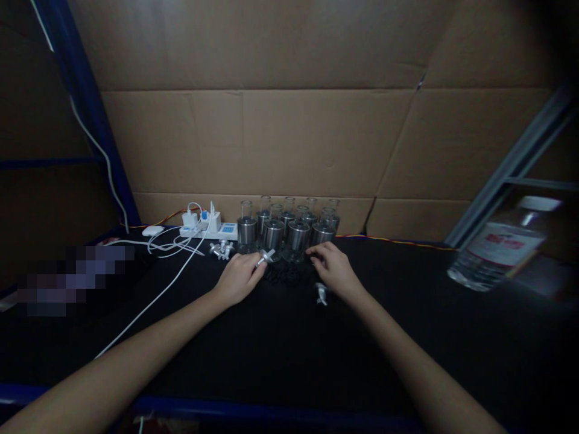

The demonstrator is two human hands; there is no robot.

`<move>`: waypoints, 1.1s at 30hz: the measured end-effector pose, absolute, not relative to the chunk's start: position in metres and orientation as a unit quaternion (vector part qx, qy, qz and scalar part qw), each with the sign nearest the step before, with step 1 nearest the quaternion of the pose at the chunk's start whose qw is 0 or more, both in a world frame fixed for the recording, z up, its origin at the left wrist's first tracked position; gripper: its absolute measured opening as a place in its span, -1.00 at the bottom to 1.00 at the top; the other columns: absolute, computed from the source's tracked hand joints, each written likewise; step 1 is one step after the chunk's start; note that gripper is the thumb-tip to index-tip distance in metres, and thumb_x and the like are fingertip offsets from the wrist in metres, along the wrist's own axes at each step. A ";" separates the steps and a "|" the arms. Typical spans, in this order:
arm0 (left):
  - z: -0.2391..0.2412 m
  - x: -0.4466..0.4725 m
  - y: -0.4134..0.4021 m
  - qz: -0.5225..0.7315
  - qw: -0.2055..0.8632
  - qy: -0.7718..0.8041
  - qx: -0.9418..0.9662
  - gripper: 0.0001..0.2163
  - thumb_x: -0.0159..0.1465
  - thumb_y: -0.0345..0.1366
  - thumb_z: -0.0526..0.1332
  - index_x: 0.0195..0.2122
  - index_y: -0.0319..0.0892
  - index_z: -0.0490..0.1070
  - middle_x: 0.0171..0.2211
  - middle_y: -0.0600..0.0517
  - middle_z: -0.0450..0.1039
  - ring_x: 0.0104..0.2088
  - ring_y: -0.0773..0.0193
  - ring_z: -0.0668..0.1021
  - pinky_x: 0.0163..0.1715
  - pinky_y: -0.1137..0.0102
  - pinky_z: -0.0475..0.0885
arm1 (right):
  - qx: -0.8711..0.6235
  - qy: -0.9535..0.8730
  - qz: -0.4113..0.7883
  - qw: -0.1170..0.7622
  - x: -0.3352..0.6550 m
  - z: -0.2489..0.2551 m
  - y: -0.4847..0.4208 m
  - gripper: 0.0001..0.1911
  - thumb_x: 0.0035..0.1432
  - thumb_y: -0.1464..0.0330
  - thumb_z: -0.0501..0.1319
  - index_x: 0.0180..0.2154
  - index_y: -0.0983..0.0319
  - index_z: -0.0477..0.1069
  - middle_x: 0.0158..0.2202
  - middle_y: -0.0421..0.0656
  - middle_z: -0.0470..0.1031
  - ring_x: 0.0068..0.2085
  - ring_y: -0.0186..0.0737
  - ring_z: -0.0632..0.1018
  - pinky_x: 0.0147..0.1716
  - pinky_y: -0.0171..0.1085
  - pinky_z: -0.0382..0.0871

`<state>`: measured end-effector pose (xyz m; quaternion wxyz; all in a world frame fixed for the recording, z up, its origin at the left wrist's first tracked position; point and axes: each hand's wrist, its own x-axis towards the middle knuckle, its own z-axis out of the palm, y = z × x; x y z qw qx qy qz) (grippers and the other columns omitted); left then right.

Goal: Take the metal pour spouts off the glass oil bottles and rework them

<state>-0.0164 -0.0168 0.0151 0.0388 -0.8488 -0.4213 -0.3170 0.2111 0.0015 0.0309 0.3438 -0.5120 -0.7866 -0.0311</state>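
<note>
My left hand [239,278] is closed, with a small silver cross-shaped metal fitting [266,258] pinched between thumb and fingers. My right hand [335,268] is open, its fingers curled and slightly apart, by the front right of a group of glass bottles with steel sleeves [273,232]. Low between both hands lies a pile of small black rings [283,274], dim against the black surface. Another silver fitting [321,294] rests just below my right hand. More silver fittings [221,249] sit together to the left of the bottles.
A white power strip [228,231] with plugs and tangled white cables [174,244] stands behind on the left. At the right is a large clear plastic bottle [497,250] with a white cap. Cardboard [307,138] walls the back of the black tabletop [271,349].
</note>
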 end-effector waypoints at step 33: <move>0.019 -0.016 -0.023 -0.366 0.022 -0.332 -0.869 -0.81 0.21 -0.25 0.03 -0.19 -0.12 0.32 -0.31 0.06 0.42 -0.28 0.32 0.42 -0.24 0.37 0.21 | -0.396 -0.873 -0.039 0.281 0.168 0.025 -0.025 -0.89 0.10 0.38 0.03 -0.35 0.21 0.31 -0.39 -0.17 0.42 -0.30 -0.24 0.37 -0.30 -0.24 0.08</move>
